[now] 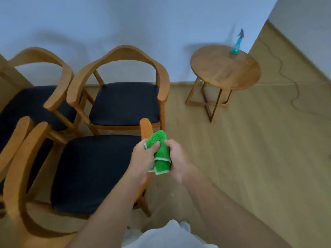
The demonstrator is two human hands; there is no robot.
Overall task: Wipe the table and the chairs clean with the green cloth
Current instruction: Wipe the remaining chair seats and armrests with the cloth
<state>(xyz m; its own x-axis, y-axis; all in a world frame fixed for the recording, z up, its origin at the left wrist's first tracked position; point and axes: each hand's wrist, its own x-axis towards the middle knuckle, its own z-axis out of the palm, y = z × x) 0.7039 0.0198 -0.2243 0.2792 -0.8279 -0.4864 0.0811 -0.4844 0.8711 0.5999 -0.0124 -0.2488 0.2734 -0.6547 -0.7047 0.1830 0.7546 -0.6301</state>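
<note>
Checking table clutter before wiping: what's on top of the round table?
Only a teal spray bottle stands on the round table, near its far edge by the wall. Nothing covers the rest of the top.

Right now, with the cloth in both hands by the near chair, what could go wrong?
1. The spray bottle stands near the table edge; wiping there could tip it.
2. The cloth is bunched between the left hand and right hand, so it may wipe a narrow strip.
3. A cord trails across the floor beyond the table, a possible trip hazard.
</note>
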